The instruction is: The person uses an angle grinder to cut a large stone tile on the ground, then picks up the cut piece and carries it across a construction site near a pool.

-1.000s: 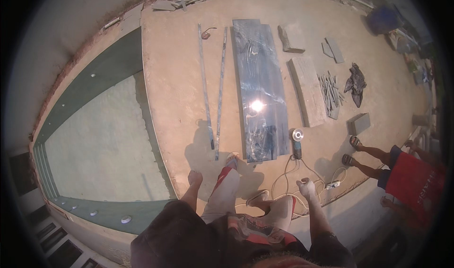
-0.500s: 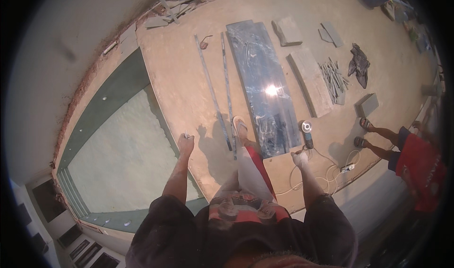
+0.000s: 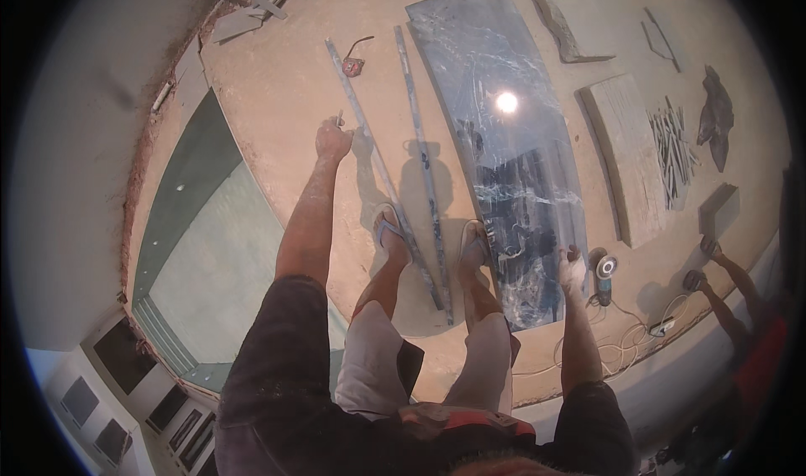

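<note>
My left hand is closed on a small thin light-coloured thing, too small to name, and is held out left of two long narrow strips. My dusty right hand hangs over the right edge of a long dark glossy slab, fingers loosely apart, with nothing visible in them. Whether it touches the slab I cannot tell. An angle grinder lies on the floor just right of that hand. The left strip and right strip lie between my left hand and the slab.
A tape measure lies by the strips' far end. Right of the slab are a stone block, thin offcuts, dark crumpled cloth or plastic and a cable. A green-edged pool drops away left. Another person's legs stand at right.
I have stepped forward; both my feet now show, beside the strips and slab. My left hand has moved up and farther out. My right hand has shifted right, over the slab's edge.
</note>
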Demonstrator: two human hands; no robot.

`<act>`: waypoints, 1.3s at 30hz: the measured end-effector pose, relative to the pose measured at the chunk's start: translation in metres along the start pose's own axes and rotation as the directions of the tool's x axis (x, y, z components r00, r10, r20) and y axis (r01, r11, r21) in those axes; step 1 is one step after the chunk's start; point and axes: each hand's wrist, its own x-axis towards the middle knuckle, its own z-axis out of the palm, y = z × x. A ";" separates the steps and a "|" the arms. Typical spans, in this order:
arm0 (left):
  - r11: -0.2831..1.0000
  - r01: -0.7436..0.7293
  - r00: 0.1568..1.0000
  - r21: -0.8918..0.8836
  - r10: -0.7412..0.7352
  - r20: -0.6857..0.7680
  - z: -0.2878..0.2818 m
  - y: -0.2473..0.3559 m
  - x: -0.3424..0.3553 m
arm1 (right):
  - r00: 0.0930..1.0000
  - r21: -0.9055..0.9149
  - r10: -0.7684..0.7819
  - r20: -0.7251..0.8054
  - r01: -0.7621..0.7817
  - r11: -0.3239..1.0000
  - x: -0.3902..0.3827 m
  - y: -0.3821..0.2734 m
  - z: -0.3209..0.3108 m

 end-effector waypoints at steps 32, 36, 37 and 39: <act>0.706 0.241 0.470 -0.666 0.516 0.716 -0.032 0.114 -0.253 | 0.963 0.563 -0.133 0.236 -0.024 0.826 -0.283 -0.198 -0.021; 0.671 -0.011 0.296 -0.741 0.710 0.639 -0.142 0.148 -0.383 | 0.959 0.574 -0.189 0.210 0.036 0.818 -0.362 -0.225 -0.089; 0.714 -0.058 0.214 -0.697 0.691 0.690 -0.161 0.153 -0.397 | 0.958 0.515 -0.188 0.216 0.052 0.856 -0.384 -0.229 -0.114; 0.782 -0.110 0.093 -0.614 0.623 0.777 -0.192 0.157 -0.407 | 0.970 0.629 -0.167 0.176 0.020 0.777 -0.428 -0.224 -0.147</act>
